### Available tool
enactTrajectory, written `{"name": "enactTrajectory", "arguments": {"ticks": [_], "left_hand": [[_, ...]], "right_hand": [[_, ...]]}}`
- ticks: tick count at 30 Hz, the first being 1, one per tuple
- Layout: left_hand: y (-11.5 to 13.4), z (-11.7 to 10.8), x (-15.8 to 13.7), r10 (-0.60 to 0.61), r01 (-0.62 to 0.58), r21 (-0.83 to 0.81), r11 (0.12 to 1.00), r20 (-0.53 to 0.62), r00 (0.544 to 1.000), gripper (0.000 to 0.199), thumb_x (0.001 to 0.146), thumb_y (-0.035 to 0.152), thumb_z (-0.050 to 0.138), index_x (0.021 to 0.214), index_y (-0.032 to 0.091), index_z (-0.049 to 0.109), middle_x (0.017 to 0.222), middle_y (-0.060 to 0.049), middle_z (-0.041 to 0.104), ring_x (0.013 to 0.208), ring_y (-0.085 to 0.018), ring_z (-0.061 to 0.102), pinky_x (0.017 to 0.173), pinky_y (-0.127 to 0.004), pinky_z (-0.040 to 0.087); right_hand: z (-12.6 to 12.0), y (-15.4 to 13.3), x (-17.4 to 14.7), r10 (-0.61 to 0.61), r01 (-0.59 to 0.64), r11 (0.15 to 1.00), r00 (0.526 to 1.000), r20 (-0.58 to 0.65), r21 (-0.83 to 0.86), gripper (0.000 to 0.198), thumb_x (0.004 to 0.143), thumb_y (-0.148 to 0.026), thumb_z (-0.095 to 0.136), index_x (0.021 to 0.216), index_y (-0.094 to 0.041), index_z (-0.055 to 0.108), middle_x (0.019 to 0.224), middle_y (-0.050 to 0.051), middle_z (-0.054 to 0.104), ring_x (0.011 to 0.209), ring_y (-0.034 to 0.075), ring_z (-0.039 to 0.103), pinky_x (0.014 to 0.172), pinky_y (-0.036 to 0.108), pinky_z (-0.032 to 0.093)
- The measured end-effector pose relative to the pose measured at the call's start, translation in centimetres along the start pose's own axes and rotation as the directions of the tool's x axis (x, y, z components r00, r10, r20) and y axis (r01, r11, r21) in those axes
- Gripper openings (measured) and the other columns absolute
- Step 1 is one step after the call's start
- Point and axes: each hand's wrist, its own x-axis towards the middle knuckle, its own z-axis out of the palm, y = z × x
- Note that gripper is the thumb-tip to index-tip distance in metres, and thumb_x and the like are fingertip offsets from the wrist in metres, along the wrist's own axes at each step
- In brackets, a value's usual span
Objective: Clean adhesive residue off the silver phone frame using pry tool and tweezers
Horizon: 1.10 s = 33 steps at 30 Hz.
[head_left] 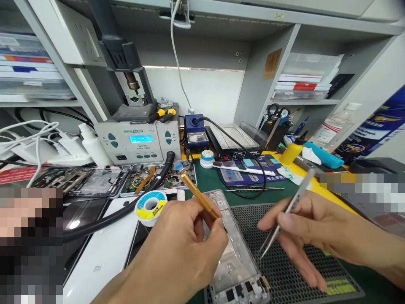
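My left hand (pixel 186 240) pinches a gold pen-shaped tool (pixel 199 195) with its thumb and fingers; the lower end is hidden behind the hand. Beneath that hand lies an opened phone frame (pixel 243 249), bare metal with small parts at its near end. My right hand (pixel 303 232) grips metal tweezers (pixel 289 207) between thumb and fingers, their two tips apart and pointing down at the frame's right edge. Nothing shows between the tips. Part of the frame is covered by my left hand. A black honeycomb mat (pixel 303 261) lies under it and to its right.
A rework station (pixel 136 139) with a black hose (pixel 164 173) stands at the back left. Near my left hand sit a solder wick spool (pixel 151 207) and a white phone (pixel 104 253). Farther back are a hot plate (pixel 237 141), a white brush (pixel 247 169) and spare tweezers (pixel 253 188).
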Motion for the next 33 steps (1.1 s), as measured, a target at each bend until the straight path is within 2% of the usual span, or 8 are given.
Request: {"name": "enactTrajectory", "arguments": {"ticks": [2,5,9,12,16,23,30,33], "left_hand": [[-0.2,0.3,-0.2,0.005,-0.005,-0.007,1.0,0.007,1.0,0.032,0.093,0.055,0.064,0.088,0.025,0.075,0.059,0.006,0.047,0.053,-0.015,0.039,0.045,-0.029,0.022],[-0.4,0.7,-0.4,0.0,0.0,-0.017,1.0,-0.001,1.0,0.03,0.095,0.054,0.064,0.088,0.026,0.075,0.058,0.007,0.044,0.052,-0.014,0.037,0.046,-0.029,0.02],[-0.5,0.8,-0.5,0.022,-0.022,0.009,1.0,-0.002,1.0,0.03,0.096,0.052,0.062,0.087,0.027,0.076,0.058,0.007,0.045,0.052,-0.015,0.038,0.046,-0.03,0.022],[-0.5,0.8,-0.5,0.028,-0.028,0.034,0.999,-0.006,1.0,0.031,0.096,0.052,0.061,0.085,0.028,0.076,0.057,0.006,0.047,0.051,-0.015,0.042,0.046,-0.029,0.025],[-0.4,0.8,-0.4,0.031,-0.029,0.059,0.998,-0.02,0.999,0.036,0.096,0.056,0.056,0.086,0.027,0.077,0.056,0.006,0.046,0.049,-0.015,0.042,0.044,-0.029,0.024],[0.0,0.7,-0.4,0.116,-0.115,0.025,0.993,-0.011,0.993,0.031,0.098,0.046,0.058,0.079,0.026,0.072,0.056,0.007,0.047,0.048,-0.011,0.041,0.044,-0.026,0.024],[-0.3,0.9,-0.5,0.105,-0.105,0.011,0.994,-0.034,0.994,0.032,0.101,0.043,0.058,0.08,0.025,0.074,0.058,0.007,0.048,0.05,-0.012,0.041,0.043,-0.024,0.027],[-0.4,0.9,-0.5,0.105,-0.105,0.008,0.994,-0.043,0.994,0.03,0.099,0.044,0.06,0.081,0.026,0.075,0.056,0.007,0.047,0.048,-0.012,0.039,0.041,-0.024,0.025]], "right_hand": [[0.7,0.4,-0.6,-0.072,0.071,0.991,0.997,-0.009,-0.111,0.041,0.11,-0.062,0.09,0.122,-0.023,0.093,0.075,0.002,0.079,0.059,0.012,0.076,0.059,0.018,0.062],[1.3,0.8,-1.4,-0.131,0.128,0.959,0.991,0.005,-0.252,0.028,0.112,-0.054,0.088,0.123,-0.03,0.097,0.093,0.001,0.071,0.072,0.013,0.077,0.065,0.022,0.064],[1.2,1.4,-2.0,-0.206,0.217,0.853,0.976,0.075,-0.474,0.018,0.112,-0.043,0.084,0.123,-0.036,0.096,0.097,0.003,0.077,0.077,0.016,0.077,0.07,0.025,0.06],[0.7,1.8,-2.2,-0.32,0.3,0.727,0.944,0.082,-0.618,0.022,0.108,-0.033,0.087,0.126,-0.044,0.095,0.098,0.0,0.085,0.086,0.02,0.08,0.081,0.03,0.06],[0.2,2.4,-2.5,-0.361,0.34,0.66,0.926,0.114,-0.67,0.031,0.106,-0.032,0.09,0.133,-0.046,0.094,0.108,0.002,0.091,0.096,0.025,0.085,0.087,0.037,0.064],[0.0,3.6,-2.8,-0.445,0.382,0.644,0.892,0.082,-0.663,0.052,0.097,-0.035,0.1,0.143,-0.055,0.088,0.119,0.001,0.09,0.105,0.027,0.087,0.091,0.036,0.069],[0.1,2.9,-2.6,-0.362,0.32,0.705,0.93,0.068,-0.632,0.038,0.103,-0.033,0.095,0.136,-0.052,0.092,0.108,0.0,0.089,0.099,0.024,0.083,0.089,0.034,0.064],[0.6,2.3,-1.8,-0.288,0.265,0.832,0.957,0.03,-0.488,0.022,0.107,-0.036,0.092,0.128,-0.041,0.096,0.099,0.003,0.084,0.083,0.02,0.079,0.074,0.029,0.065]]}}
